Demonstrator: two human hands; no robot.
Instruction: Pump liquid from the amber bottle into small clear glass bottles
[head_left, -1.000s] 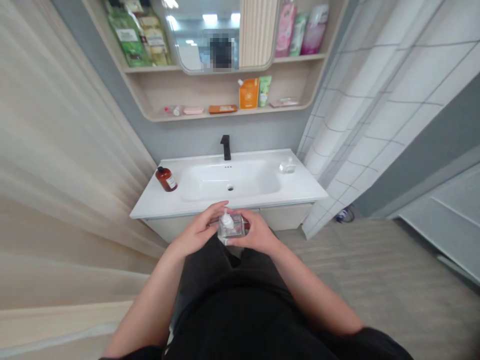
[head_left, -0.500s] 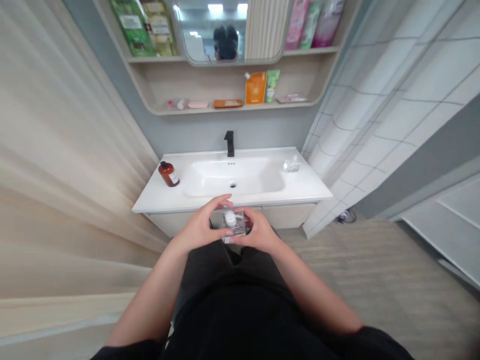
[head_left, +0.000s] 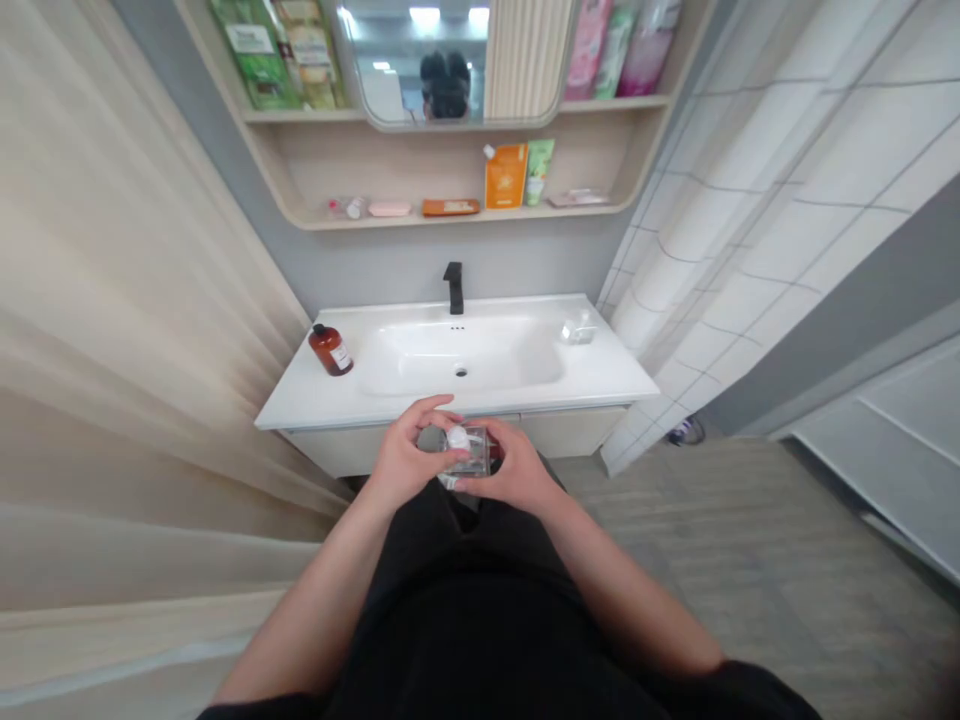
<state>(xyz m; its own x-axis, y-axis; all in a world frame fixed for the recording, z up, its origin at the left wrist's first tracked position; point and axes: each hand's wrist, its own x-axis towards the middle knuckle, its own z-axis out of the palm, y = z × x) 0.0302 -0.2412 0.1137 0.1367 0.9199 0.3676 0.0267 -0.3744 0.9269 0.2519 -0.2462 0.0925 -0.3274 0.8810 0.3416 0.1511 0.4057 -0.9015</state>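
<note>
My right hand [head_left: 516,462] is wrapped round a clear, square-sided pump bottle [head_left: 478,460], held in front of my body just before the counter edge. Something reddish-brown shows behind the bottle, between it and my right palm; I cannot make out what. The thumb and fingers of my left hand [head_left: 412,450] close round the white pump top [head_left: 457,438], with the thumb at its near side. A brown bottle with a black cap [head_left: 331,350] stands on the left of the counter. On the right sits another clear container [head_left: 577,328].
Beyond my hands lies a white washbasin [head_left: 517,375] with a black tap [head_left: 454,288]. Above it hangs a shelf unit [head_left: 337,222] with a mirror and several toiletries, including an orange pouch [head_left: 506,178]. Curtains flank both sides: beige [head_left: 150,300] left, white checked [head_left: 720,230] right.
My left thumb and fingers have moved in from beside the bottle and closed round its white pump top. My right hand keeps its hold; the camera view has shifted slightly.
</note>
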